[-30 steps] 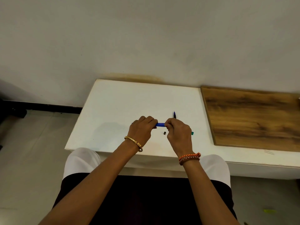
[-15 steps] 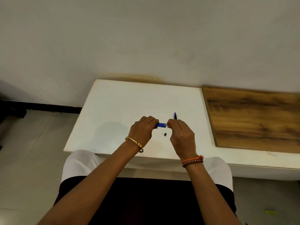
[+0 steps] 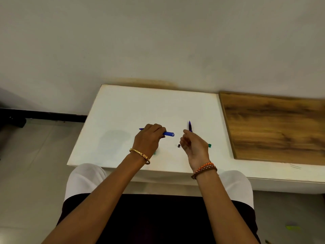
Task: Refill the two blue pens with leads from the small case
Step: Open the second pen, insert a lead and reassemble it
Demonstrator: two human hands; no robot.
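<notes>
Wall [image 3: 158,41]: plain, pale, behind the worktop's far edge.

Worktop [image 3: 140,106]: white, flat, far edge against the wall. A wooden board [image 3: 274,127] lies on its right part.

Left hand [image 3: 149,140]: near the middle of the worktop, towards the near edge. Grip closed round a blue pen [image 3: 168,133]. The pen lies roughly level, its blunt open end sticking out to the right of the fingers, its thin end showing just past the knuckles on the left. A gold bangle [image 3: 140,154] sits on this wrist.

Right hand [image 3: 194,147]: beside the left, apart from it, raised with palm turned inward. Fingers loosely curled; whether they pinch anything is too small to tell. Woven orange and brown bands [image 3: 204,169] sit on this wrist.

Second blue pen [image 3: 190,126]: just beyond the right hand's fingertips, pointing at the far edge.

Small dark cap [image 3: 179,145]: on the worktop between the hands, close to the right palm.

Green item [image 3: 209,145]: mostly hidden behind the right hand, towards the board; cannot tell what it is.
</notes>
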